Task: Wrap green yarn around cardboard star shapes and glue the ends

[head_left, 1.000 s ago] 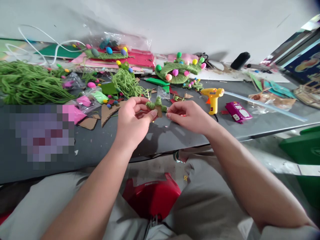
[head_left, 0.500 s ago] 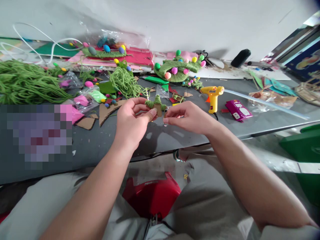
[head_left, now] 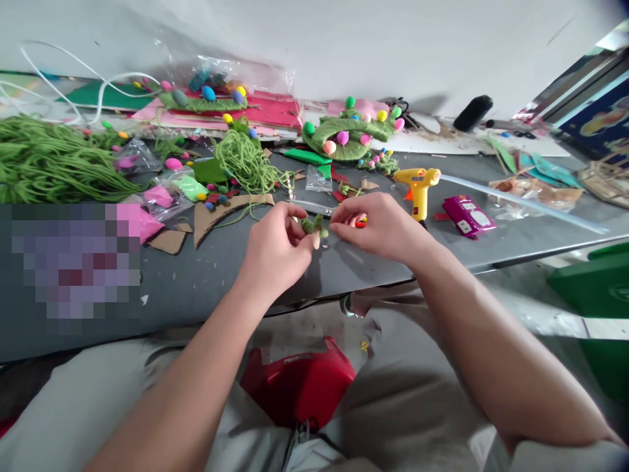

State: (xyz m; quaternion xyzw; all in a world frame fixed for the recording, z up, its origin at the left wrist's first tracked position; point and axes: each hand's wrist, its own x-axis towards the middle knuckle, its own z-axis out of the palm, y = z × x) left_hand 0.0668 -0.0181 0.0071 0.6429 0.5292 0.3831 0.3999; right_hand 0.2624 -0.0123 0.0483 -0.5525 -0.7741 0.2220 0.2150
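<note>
My left hand (head_left: 281,252) is closed around a small cardboard shape wrapped in green yarn (head_left: 317,225). Green wraps show past its thumb, and the rest is hidden by the fingers. Just to the right, the fingers of my right hand (head_left: 376,226) are curled together beside the wrapped piece. Whatever they pinch, perhaps a strand of yarn, is too small to make out. A thin metallic strip (head_left: 317,207) lies on the table behind both hands, and a small red and yellow item (head_left: 361,223) shows by the right fingers.
A yellow glue gun (head_left: 419,190) stands right of my hands, near a purple packet (head_left: 469,217). Cut cardboard (head_left: 209,219), loose green yarn (head_left: 248,160) and a large yarn heap (head_left: 54,160) lie left. Behind is a green yarn-wrapped form with colourful balls (head_left: 339,141).
My left hand has moved slightly right and turned the yarn-wrapped piece, so less of its bare cardboard shows. My right hand has shifted a little, and the metallic strip behind is now uncovered.
</note>
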